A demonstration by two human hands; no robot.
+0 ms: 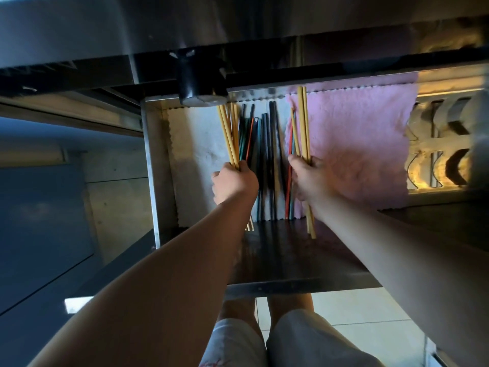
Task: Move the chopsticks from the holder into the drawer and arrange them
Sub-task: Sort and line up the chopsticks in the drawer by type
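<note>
An open steel drawer [156, 165] is pulled out below the counter. My left hand [232, 182] grips a bundle of yellow chopsticks [229, 133] over the drawer's left part, tips pointing away. My right hand [308, 178] holds more yellow chopsticks [304, 123], with a red and a teal one [289, 160] beside them, at the edge of the pink cloth. Between my hands lie several dark, teal and orange chopsticks [262, 144], roughly parallel on the drawer floor. A black chopstick holder [197, 80] lies tipped at the counter edge above the drawer.
A pink cloth [357, 144] lines the drawer's right half and a white cloth [195, 144] its left. A steel rack with cut-out slots [444, 144] stands to the right. The steel counter edge [185, 27] overhangs the drawer's back. My legs and tiled floor show below.
</note>
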